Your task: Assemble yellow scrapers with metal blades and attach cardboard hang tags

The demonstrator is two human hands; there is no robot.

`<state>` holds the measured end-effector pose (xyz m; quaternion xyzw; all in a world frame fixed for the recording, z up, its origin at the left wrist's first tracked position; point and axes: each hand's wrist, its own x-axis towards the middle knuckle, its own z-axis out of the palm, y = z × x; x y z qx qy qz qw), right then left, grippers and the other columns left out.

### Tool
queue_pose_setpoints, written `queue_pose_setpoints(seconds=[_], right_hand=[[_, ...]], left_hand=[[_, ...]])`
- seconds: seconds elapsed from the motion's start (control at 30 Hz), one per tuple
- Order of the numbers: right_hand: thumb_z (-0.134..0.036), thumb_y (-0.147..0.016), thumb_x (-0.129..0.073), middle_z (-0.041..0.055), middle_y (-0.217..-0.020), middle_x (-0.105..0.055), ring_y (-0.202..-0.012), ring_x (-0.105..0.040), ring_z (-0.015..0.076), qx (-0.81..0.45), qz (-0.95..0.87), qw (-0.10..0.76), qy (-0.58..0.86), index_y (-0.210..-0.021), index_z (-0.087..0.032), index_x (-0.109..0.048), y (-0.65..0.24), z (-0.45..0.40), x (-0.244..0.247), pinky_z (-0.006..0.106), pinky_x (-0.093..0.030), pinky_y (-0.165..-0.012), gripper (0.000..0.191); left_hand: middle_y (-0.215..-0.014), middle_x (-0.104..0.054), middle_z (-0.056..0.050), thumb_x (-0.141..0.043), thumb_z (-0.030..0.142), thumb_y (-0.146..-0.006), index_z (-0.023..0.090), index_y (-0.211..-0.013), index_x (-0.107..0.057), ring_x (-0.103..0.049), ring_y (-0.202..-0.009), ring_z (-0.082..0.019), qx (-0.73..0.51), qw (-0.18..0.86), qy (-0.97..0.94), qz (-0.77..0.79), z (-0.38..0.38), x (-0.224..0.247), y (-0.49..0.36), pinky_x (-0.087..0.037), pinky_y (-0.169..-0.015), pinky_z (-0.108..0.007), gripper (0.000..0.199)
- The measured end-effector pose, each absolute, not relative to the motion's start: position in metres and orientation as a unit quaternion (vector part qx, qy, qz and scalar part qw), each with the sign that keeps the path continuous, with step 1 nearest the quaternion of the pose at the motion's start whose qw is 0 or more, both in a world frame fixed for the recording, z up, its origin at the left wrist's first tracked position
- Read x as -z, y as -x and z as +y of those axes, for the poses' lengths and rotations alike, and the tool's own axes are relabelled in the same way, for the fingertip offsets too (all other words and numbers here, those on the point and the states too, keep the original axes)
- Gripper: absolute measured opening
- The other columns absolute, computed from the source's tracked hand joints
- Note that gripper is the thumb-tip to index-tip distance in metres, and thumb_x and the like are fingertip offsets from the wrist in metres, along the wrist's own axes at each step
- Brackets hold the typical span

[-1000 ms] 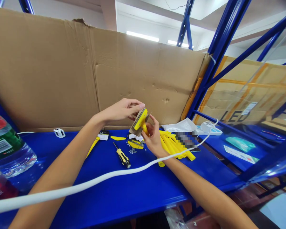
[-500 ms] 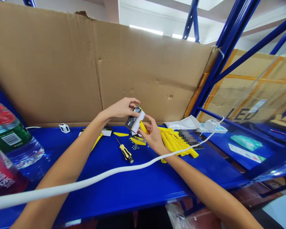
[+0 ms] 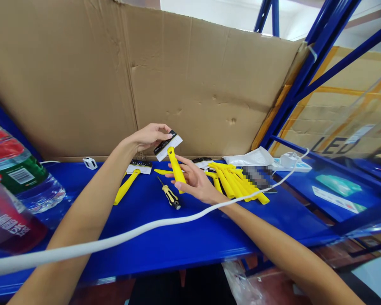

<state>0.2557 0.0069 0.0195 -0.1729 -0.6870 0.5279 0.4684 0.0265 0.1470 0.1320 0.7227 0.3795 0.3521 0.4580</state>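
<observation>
A black-and-white card [image 3: 162,150] is pinched between the thumb and fingers of my left hand [image 3: 148,136]. My right hand [image 3: 195,180] holds a yellow plastic handle [image 3: 177,168] from below, thumb along its lower end. The handle's upper end overlaps the card; whether the two are joined I cannot tell. Below my hands lies a screwdriver [image 3: 169,196] with a cream-and-black grip. A thin yellow piece [image 3: 160,172] is partly hidden behind the held handle. To the left rests another yellow handle [image 3: 126,187] against a similar card [image 3: 144,168].
Several yellow handles [image 3: 230,183] are heaped on the blue shelf [image 3: 165,241], right of my right hand. A white cable [image 3: 123,241] crosses in front of both forearms. Large bottles [image 3: 22,178] stand at left. Cardboard [image 3: 190,84] walls the back; a power strip [image 3: 300,166] lies at right.
The card has turned and moved left and up in my left hand. The yellow handle, mostly hidden before, now shows at full length as my right hand has opened out around it.
</observation>
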Motion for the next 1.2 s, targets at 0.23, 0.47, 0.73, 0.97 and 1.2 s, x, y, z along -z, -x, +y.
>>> queue_pose_setpoints(seconds=[0.23,0.47,0.73,0.97,1.2], right_hand=[[-0.045,-0.099,-0.085,0.0152,-0.164,-0.063,-0.146,-0.067,0.0336,-0.356,-0.839,0.347,0.222,-0.181,-0.033,-0.029,-0.260,-0.003,-0.017,0.061,-0.051,-0.127,0.099],[-0.062,-0.103,-0.077,0.0175,-0.160,-0.068,-0.154,-0.060,0.0357,-0.195,-0.925,0.201,0.258,-0.163,-0.020,-0.062,-0.261,0.003,-0.016,0.054,-0.043,-0.132,0.074],[-0.042,-0.116,-0.060,0.0164,-0.145,-0.075,-0.137,-0.070,0.0292,-0.097,-0.914,0.257,0.298,-0.144,-0.018,-0.071,-0.266,0.024,-0.003,0.047,-0.052,-0.121,0.038],[-0.032,-0.105,-0.078,0.0151,-0.123,-0.069,-0.116,-0.068,0.0291,-0.040,-0.877,0.248,0.409,-0.112,-0.016,-0.079,-0.291,0.059,0.009,0.045,-0.054,-0.110,0.018],[-0.039,-0.101,-0.083,0.0139,-0.118,-0.065,-0.121,-0.061,0.0320,-0.024,-0.864,0.228,0.447,-0.101,-0.017,-0.082,-0.300,0.067,0.011,0.049,-0.050,-0.112,0.021]], left_hand=[[-0.090,-0.073,-0.004,-0.090,0.037,-0.082,0.023,-0.109,-0.068,-0.065,-0.072,-0.018,-0.350,0.414,-0.736,0.406,0.158,-0.132,-0.007,-0.045,-0.062,-0.030,0.037],[-0.095,-0.075,-0.005,-0.085,0.042,-0.076,0.024,-0.109,-0.077,-0.065,-0.079,-0.022,-0.200,0.343,-0.774,0.494,0.177,-0.123,0.048,-0.045,-0.067,-0.029,0.038],[-0.094,-0.079,-0.007,-0.086,0.046,-0.063,0.024,-0.099,-0.085,-0.064,-0.079,-0.023,0.002,0.335,-0.811,0.479,0.189,-0.090,0.043,-0.044,-0.068,-0.030,0.042],[-0.092,-0.081,-0.008,-0.086,0.046,-0.061,0.024,-0.097,-0.087,-0.065,-0.079,-0.024,0.008,0.309,-0.816,0.488,0.199,-0.070,0.028,-0.046,-0.071,-0.032,0.043],[-0.094,-0.084,-0.008,-0.085,0.037,-0.056,0.023,-0.099,-0.088,-0.068,-0.084,-0.026,0.037,0.267,-0.829,0.489,0.204,-0.075,0.017,-0.048,-0.074,-0.033,0.046]])
